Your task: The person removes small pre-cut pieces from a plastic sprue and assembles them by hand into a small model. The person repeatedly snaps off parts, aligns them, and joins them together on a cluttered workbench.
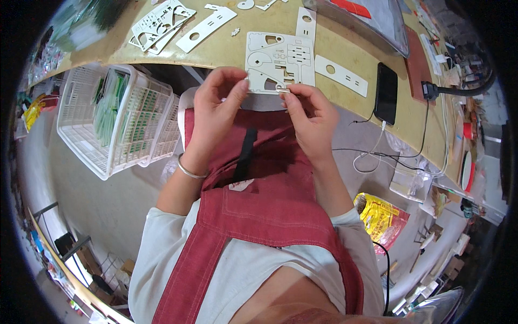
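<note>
A pale die-cut sheet (263, 71) with punched outlines and several openings lies at the near edge of the table, its lower edge toward me. My left hand (220, 102) is closed, thumb and forefinger pinching the sheet's lower left edge. At the lower right edge, my right hand (312, 116) pinches a small pale piece (283, 90) between thumb and forefinger. Whether that piece is fully apart from the sheet, I cannot tell. Long pale strips with a round hole lie close by: one strip (342, 76) to the right, another strip (306, 26) behind the sheet.
More cut sheets (162, 24) and a strip (206, 29) lie at the table's far left. A black phone (386, 93) with a white cable rests at right, near a clear plastic bin (377, 24). White baskets (113, 124) stand at lower left; a yellow-red bag (380, 218) sits on the floor.
</note>
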A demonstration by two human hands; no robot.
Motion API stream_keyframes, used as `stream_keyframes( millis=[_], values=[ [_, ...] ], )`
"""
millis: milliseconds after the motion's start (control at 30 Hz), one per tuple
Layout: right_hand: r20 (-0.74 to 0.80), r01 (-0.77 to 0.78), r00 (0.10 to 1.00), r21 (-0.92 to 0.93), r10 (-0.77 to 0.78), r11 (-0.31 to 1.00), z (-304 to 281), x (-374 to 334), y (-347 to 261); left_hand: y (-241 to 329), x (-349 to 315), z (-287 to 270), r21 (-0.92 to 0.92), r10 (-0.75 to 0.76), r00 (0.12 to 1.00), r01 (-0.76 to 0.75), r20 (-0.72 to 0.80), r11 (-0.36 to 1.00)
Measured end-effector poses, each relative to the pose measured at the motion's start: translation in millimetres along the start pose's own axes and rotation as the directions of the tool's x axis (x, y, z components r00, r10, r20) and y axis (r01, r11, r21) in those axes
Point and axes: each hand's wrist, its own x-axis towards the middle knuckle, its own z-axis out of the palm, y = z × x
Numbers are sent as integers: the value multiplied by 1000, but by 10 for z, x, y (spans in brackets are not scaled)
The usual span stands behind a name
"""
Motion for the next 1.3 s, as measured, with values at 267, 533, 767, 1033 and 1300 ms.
stream_keyframes(
  millis=[267,533,767,1033,1300],
  values=[
    [-106,94,988,-130,-108,987,-17,93,103,-315,58,-68,-171,-197,980,196,14,966],
    [-164,10,986,82,4,997,-112,165,226,-274,-81,125,-388,-461,865,501,199,773],
    [-118,-28,992,27,31,999,-144,144,248,-264,60,178,-580,-521,836,514,172,632],
    [-129,-14,991,55,22,998,-162,188,199,-178,85,253,-597,-486,857,484,175,640],
    [-146,-19,989,79,31,997,-110,183,224,-164,90,301,-332,-377,924,377,66,865]
  ],
)
